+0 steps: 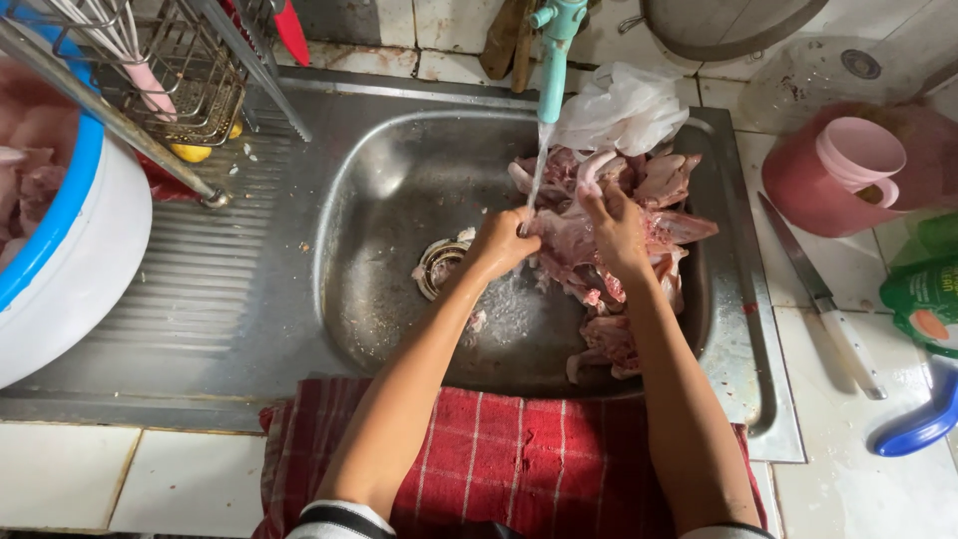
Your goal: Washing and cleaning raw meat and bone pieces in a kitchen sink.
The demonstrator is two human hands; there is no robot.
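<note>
Both hands are in the stainless steel sink [399, 250], working pale pink raw chicken pieces [639, 230] heaped at its right side. Left hand [499, 243] sits under the turquoise tap's [555, 60] thin stream, fingers curled on a piece. Right hand [614, 228] presses the pile, fingers clamped on meat. Best to turn each piece slowly under the water. Forearms angle inward over the red checked towel [519, 459].

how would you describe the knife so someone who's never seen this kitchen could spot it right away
Start at the stainless steel sink and move past its right rim onto the white tiled counter. There the long kitchen knife with a steel blade and white handle lies flat and slanted, blade toward the pink plastic jug, handle toward the blue plastic handle. It is the only slim, straight metal thing among rounded plastic neighbours.
</note>
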